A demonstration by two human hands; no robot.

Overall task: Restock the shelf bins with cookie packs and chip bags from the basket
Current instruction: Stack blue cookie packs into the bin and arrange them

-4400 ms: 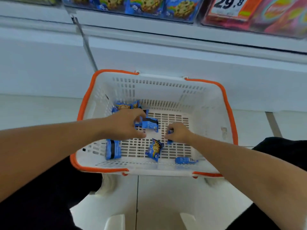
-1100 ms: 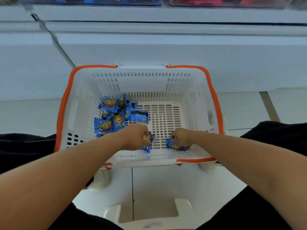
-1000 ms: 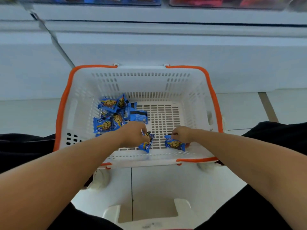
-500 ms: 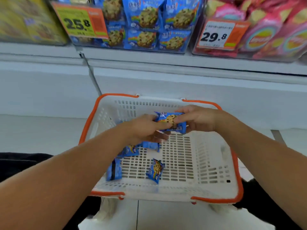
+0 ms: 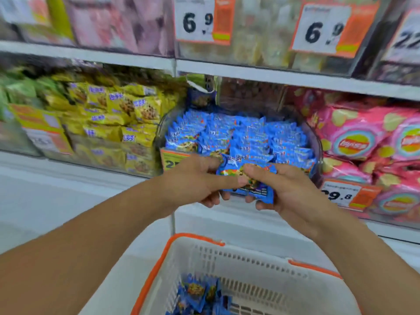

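At the front lip of the middle bin, your left hand [image 5: 200, 178] pinches the near-left end of the blue cookie packs [image 5: 247, 180], thumb laid over the top; your right hand [image 5: 284, 189] curls round their right end from beneath; so the bunch hangs between both hands, just before the clear bin [image 5: 317, 142] already heaped with matching blue packs; further right lie the pink chip bags [image 5: 354, 142]; below, the basket [image 5: 172, 246] holds more packs [image 5: 200, 294] in its left corner. The heap stands near the rim, so I judge that packs dropped on the front edge may slide off and fall; loosen one hand early and the slick wrappers may fan apart and slip.
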